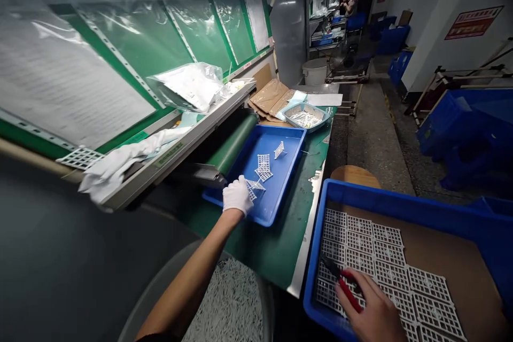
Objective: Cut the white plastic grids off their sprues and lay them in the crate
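Observation:
My left hand (238,195), in a white glove, reaches into a blue tray (276,208) at the end of a green conveyor belt. Its fingers are curled at a white plastic grid piece (253,187); the fingertips are partly hidden, but the piece sticks out beside them. More white grid pieces (263,164) lie farther back in the tray. My bare right hand (374,307) is wrapped round red-handled cutting pliers (349,293). Their dark jaws point up and left above rows of white grids (388,267) laid flat in a large blue bin (360,192).
A light blue basket (325,123) of white scraps stands at the table's far end. Below my left arm is a tub (262,299) full of white plastic bits. A metal ledge (180,144) overhangs the belt (236,141). Another person (351,4) is far back.

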Available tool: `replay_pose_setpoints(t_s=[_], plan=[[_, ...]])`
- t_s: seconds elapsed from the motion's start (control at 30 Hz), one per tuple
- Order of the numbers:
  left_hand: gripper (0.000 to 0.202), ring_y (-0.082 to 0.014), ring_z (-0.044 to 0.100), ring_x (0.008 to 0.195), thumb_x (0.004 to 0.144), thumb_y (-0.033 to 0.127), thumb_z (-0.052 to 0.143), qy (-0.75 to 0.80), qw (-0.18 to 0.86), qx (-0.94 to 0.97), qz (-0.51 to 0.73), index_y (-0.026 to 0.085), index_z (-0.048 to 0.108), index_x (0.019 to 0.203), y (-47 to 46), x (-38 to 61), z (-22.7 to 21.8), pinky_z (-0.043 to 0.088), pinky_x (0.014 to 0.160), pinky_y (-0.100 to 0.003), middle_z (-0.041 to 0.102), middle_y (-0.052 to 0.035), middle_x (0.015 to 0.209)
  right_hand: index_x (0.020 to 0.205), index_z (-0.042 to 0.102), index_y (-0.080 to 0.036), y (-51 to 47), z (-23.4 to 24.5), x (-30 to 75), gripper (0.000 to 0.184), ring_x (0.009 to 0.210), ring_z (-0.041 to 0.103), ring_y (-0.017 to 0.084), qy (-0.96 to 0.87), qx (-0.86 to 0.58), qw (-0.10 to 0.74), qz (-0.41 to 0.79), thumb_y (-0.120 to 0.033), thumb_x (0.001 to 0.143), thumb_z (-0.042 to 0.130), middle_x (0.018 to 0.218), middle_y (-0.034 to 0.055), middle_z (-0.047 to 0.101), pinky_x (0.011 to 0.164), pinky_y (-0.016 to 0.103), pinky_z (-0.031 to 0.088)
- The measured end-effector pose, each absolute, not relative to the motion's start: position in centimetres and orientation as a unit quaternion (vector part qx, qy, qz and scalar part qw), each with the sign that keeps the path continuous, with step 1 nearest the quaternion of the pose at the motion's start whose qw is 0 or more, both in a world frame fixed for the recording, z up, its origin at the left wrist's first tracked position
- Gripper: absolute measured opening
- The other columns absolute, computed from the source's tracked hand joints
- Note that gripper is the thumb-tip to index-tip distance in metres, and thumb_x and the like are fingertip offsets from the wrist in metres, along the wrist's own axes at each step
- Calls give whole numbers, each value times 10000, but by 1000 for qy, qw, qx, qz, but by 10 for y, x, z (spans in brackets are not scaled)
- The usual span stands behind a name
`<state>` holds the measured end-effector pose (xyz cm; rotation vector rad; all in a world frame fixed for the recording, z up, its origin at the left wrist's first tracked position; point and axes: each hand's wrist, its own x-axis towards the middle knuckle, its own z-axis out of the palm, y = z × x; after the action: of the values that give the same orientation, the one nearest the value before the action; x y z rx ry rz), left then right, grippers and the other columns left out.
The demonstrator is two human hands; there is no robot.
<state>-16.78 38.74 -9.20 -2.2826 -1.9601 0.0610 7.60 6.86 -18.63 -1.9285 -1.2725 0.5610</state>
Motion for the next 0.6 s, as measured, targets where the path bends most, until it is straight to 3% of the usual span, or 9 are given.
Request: replay_pose_setpoints(t_s=[0.13, 0.23, 0.43, 0.6], plan=[[781, -318, 615, 1102, 688, 456, 729, -595, 13, -803, -26, 154, 409, 1334, 281, -194, -50, 469, 975, -408, 610, -164, 1205, 1210, 584, -218, 84, -132, 30, 409, 1071, 623, 281, -598, -685, 393, 134, -526, 942, 558, 1151, 99, 669, 915, 437, 536], [818, -273, 616, 1078, 644, 451, 762, -552, -42, -828, -91, 189, 394, 1326, 190, -217, -17, 488, 948, -362, 612, -121, 1203, 1236, 570, -179, 77, -99, 0, 452, 1071, 592, 299, -667, -646, 367, 57, -514, 933, 595, 1175, 121, 647, 918, 468, 485], [299, -219, 612, 775, 728, 324, 647, -512, -99, -848, -98, 230, 517, 981, 51, -259, 36, 437, 675, -331, 614, -35, 894, 1275, 553, -131, 37, -57, -57, 477, 1089, 549, 301, -791, -527, 310, 13, -467, 941, 602, 1208, 142, 618, 930, 470, 434], [313, -230, 598, 765, 653, 267, 699, -534, -159, -820, -129, 234, 532, 916, -8, -309, 48, 425, 701, -340, 602, -22, 848, 1288, 559, -131, 9, -41, -89, 481, 1104, 537, 306, -855, -426, 294, -14, -461, 941, 592, 1218, 150, 614, 947, 464, 430]])
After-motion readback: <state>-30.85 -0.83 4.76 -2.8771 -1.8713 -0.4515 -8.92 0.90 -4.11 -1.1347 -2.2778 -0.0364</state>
